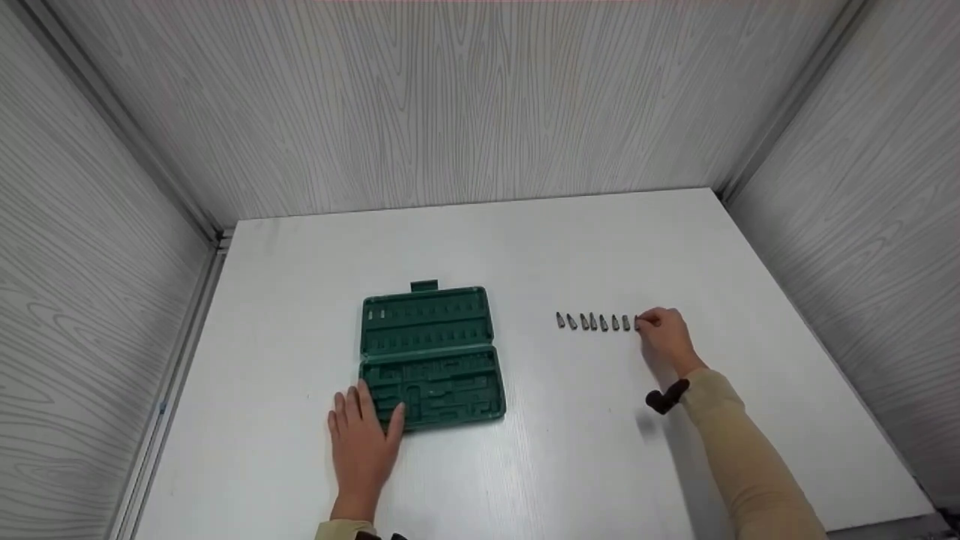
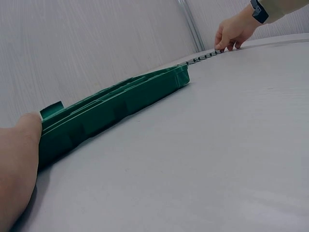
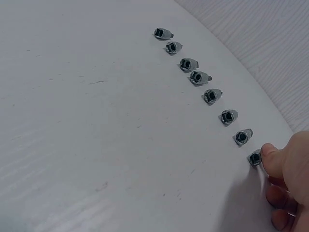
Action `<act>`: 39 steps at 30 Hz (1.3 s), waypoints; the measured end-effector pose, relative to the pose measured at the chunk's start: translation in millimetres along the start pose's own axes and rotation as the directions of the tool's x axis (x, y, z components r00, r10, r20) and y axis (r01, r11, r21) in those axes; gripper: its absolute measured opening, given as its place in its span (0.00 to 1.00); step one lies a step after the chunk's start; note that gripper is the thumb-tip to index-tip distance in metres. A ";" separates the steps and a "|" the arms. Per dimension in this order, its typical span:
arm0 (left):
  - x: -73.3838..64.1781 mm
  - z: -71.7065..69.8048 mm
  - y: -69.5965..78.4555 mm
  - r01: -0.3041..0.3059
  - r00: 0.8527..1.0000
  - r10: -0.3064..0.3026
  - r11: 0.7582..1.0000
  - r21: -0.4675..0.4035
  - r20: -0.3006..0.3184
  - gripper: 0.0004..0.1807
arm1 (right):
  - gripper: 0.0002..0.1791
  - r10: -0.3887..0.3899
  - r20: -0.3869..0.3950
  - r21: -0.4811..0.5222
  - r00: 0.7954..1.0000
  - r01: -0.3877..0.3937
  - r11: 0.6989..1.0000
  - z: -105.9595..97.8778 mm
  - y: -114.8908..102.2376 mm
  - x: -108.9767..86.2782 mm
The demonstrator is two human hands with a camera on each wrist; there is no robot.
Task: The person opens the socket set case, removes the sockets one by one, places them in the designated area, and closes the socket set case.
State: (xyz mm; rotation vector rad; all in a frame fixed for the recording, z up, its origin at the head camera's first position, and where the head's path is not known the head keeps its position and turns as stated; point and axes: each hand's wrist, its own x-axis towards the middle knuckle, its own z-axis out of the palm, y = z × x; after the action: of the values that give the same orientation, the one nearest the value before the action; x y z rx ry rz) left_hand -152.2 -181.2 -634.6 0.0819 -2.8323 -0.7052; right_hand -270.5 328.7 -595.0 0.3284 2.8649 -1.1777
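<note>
My right hand (image 1: 666,337) pinches the rightmost socket bit (image 3: 255,158) between thumb and fingers, at the end of a row. Several more small silver socket bits (image 1: 603,322) lie side by side to its left, their square drive holes showing in the right wrist view. An unfolded green plastic case (image 1: 442,347) with moulded slots lies left of the row. Two small light pieces (image 1: 376,315) show in its upper left slots. At the case's front left corner rests my left hand (image 1: 361,450), its fingers straight and the thumb along the front edge.
All of this is on a white table (image 1: 555,465). Grey wood-grain panels (image 1: 465,97) stand behind it and on both sides. A latch tab (image 1: 424,286) sticks out from the case's far edge.
</note>
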 end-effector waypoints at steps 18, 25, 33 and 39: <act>-2.9 0.8 1.8 0.006 1.000 -0.006 1.000 0.000 0.007 0.48 | 0.16 0.031 -0.127 0.132 0.991 -0.014 0.991 9.5 6.2 -38.2; -1.4 -0.1 1.3 -0.005 1.000 0.005 1.000 -0.003 -0.016 0.47 | 0.14 -0.086 -0.149 0.154 0.985 0.109 0.982 20.5 -13.0 -53.7; -2.1 0.6 2.0 0.001 1.000 0.000 1.000 0.009 -0.003 0.48 | 0.10 -0.203 -0.120 0.147 0.972 0.219 0.965 41.7 -34.2 -54.4; -0.7 -0.2 1.8 0.001 1.000 -0.001 1.000 0.014 0.001 0.48 | 0.09 -0.253 -0.097 0.173 0.962 0.267 0.948 62.4 -52.1 -52.4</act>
State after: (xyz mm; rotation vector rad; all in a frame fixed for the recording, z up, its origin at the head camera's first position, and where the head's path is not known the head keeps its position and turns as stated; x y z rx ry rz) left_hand -151.5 -179.6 -633.8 0.0852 -2.8383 -0.6862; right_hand -233.3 239.5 -598.0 -0.0072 2.9370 -1.5107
